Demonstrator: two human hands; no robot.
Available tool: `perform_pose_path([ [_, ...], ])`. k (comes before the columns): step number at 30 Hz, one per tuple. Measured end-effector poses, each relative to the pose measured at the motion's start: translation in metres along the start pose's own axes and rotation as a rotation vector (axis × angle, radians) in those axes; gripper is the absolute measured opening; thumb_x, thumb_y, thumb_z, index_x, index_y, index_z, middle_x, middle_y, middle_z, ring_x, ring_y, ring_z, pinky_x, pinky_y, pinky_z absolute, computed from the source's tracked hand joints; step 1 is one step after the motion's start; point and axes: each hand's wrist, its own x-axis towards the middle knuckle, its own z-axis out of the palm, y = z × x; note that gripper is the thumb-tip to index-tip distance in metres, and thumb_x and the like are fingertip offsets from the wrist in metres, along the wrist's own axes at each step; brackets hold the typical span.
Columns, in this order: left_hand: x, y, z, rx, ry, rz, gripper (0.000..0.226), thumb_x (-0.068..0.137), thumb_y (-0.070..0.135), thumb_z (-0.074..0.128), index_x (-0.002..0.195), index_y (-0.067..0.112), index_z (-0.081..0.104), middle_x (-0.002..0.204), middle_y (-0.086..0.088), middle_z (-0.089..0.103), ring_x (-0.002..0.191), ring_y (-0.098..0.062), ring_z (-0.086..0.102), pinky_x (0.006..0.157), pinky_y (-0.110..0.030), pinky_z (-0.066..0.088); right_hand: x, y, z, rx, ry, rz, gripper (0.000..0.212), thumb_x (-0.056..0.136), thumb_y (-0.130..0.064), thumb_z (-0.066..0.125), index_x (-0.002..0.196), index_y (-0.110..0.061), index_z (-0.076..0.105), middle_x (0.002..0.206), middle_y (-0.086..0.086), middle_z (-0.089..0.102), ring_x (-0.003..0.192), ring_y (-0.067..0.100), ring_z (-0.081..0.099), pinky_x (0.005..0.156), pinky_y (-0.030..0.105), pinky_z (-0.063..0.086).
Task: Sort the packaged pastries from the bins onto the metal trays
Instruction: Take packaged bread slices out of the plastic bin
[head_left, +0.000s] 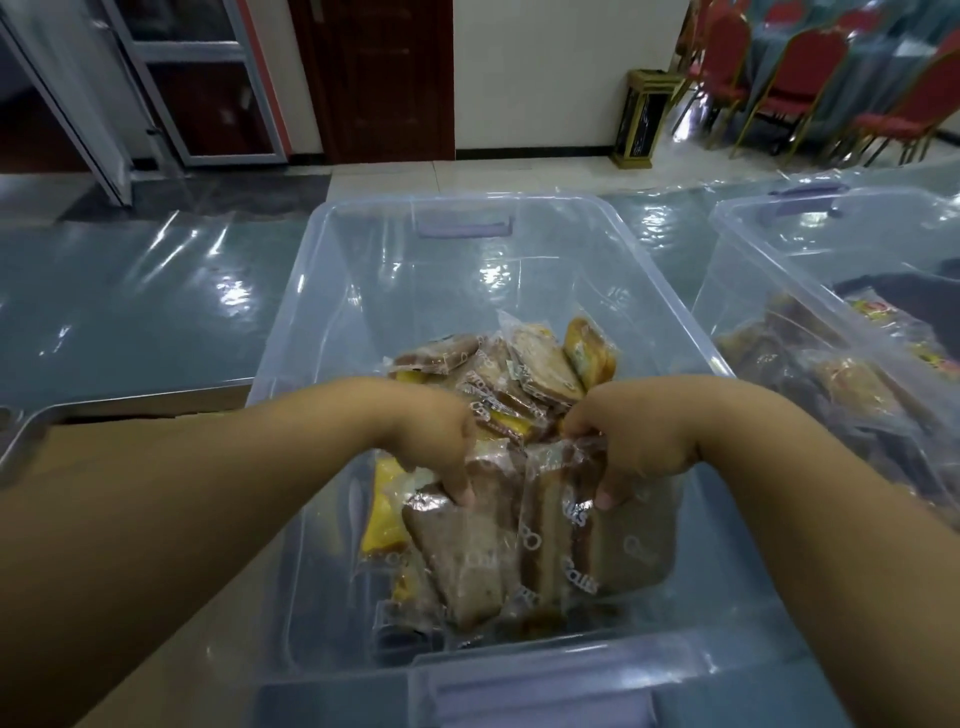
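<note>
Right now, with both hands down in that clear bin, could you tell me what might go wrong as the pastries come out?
1. The right hand is clutching several packets at once; the slippery wrappers could let one slide out of the grip.
2. The left hand presses its fingertips into a brown pastry, which may get squashed.
3. Only a corner of a metal tray shows at the far left, so carrying packets over the bin wall risks drops.
</note>
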Motion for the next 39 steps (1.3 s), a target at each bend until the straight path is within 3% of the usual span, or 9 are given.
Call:
perform_pose_path([
  [3, -0.025, -0.004, -0.011, -0.065, 0.178, 0.013, 0.037, 0.072, 0.027, 0.077, 0.100, 0.013, 0.057, 0.101, -0.005, 0.059, 0.089, -0.021, 0.055, 0.072, -0.032, 0.044, -0.004, 0.002, -0.003, 0.040, 0.078, -0.021, 0.036, 0.074, -0.032, 0.077, 0.103, -0.022, 0.057, 0.098, -0.004, 0.058, 0.091, 0.020, 0.054, 0.078, 0.034, 0.043],
  [11, -0.105, -0.039, -0.013, -0.440, 0.836, 0.202, 0.048, 0.077, 0.017, 0.073, 0.114, 0.036, 0.050, 0.099, 0.013, 0.056, 0.085, -0.004, 0.057, 0.062, -0.018, 0.045, -0.046, -0.011, -0.024, 0.350, 0.594, -0.078, 0.024, 0.076, -0.026, 0.074, 0.091, -0.025, 0.057, 0.087, -0.003, 0.061, 0.082, 0.016, 0.059, 0.073, 0.035, 0.050],
  [14, -0.131, -0.058, -0.009, -0.572, 1.092, 0.297, 0.042, 0.073, 0.017, 0.076, 0.095, 0.045, 0.054, 0.092, 0.019, 0.062, 0.084, 0.005, 0.061, 0.066, -0.015, 0.049, -0.063, -0.024, -0.031, 0.469, 0.763, -0.103, 0.022, 0.075, -0.024, 0.074, 0.088, -0.024, 0.057, 0.084, -0.001, 0.062, 0.080, 0.018, 0.061, 0.070, 0.037, 0.052],
  [19, -0.163, -0.099, 0.001, -0.775, 1.371, 0.341, 0.040, 0.068, 0.022, 0.081, 0.088, 0.043, 0.052, 0.094, 0.012, 0.065, 0.091, -0.011, 0.064, 0.081, -0.043, 0.054, -0.072, -0.076, -0.036, 0.626, 1.023, -0.154, 0.023, 0.070, -0.030, 0.072, 0.088, -0.027, 0.057, 0.085, -0.003, 0.064, 0.078, 0.014, 0.062, 0.063, 0.031, 0.052],
  [24, -0.197, -0.156, 0.020, -0.919, 1.539, 0.316, 0.035, 0.063, 0.034, 0.082, 0.081, 0.040, 0.052, 0.084, 0.018, 0.067, 0.078, 0.000, 0.064, 0.063, -0.022, 0.054, -0.056, -0.158, -0.037, 0.787, 1.194, -0.224, 0.020, 0.070, -0.035, 0.073, 0.083, -0.031, 0.058, 0.077, -0.010, 0.065, 0.068, 0.003, 0.063, 0.052, 0.019, 0.046],
  [27, -0.216, -0.198, 0.037, -0.983, 1.558, 0.222, 0.030, 0.059, 0.042, 0.080, 0.072, 0.043, 0.053, 0.077, 0.024, 0.066, 0.067, 0.004, 0.063, 0.050, -0.010, 0.047, -0.037, -0.215, -0.037, 0.870, 1.205, -0.264, 0.022, 0.069, -0.037, 0.071, 0.084, -0.032, 0.057, 0.081, -0.008, 0.066, 0.072, 0.005, 0.064, 0.056, 0.025, 0.050],
  [31, -0.226, -0.265, 0.063, -0.972, 1.549, 0.039, 0.045, 0.052, 0.055, 0.082, 0.068, 0.033, 0.047, 0.072, 0.000, 0.065, 0.066, -0.021, 0.065, 0.057, -0.040, 0.053, -0.001, -0.280, -0.035, 0.862, 1.119, -0.256, 0.024, 0.073, -0.039, 0.071, 0.085, -0.029, 0.054, 0.083, -0.006, 0.064, 0.076, 0.009, 0.063, 0.057, 0.025, 0.050],
  [33, -0.223, -0.297, 0.076, -0.927, 1.542, -0.052, 0.050, 0.053, 0.059, 0.078, 0.066, 0.028, 0.041, 0.064, 0.002, 0.055, 0.057, -0.015, 0.054, 0.054, -0.037, 0.045, 0.023, -0.308, -0.032, 0.824, 1.039, -0.219, 0.024, 0.075, -0.040, 0.071, 0.083, -0.030, 0.050, 0.081, -0.008, 0.061, 0.073, 0.007, 0.060, 0.054, 0.023, 0.045],
  [39, -0.180, -0.362, 0.113, -0.867, 1.415, -0.185, 0.043, 0.065, 0.040, 0.081, 0.071, 0.025, 0.041, 0.064, 0.009, 0.055, 0.057, -0.009, 0.052, 0.052, -0.031, 0.039, 0.111, -0.349, -0.005, 0.667, 0.787, 0.043, 0.033, 0.076, -0.040, 0.064, 0.092, -0.016, 0.048, 0.088, 0.004, 0.060, 0.084, 0.026, 0.059, 0.074, 0.043, 0.051],
])
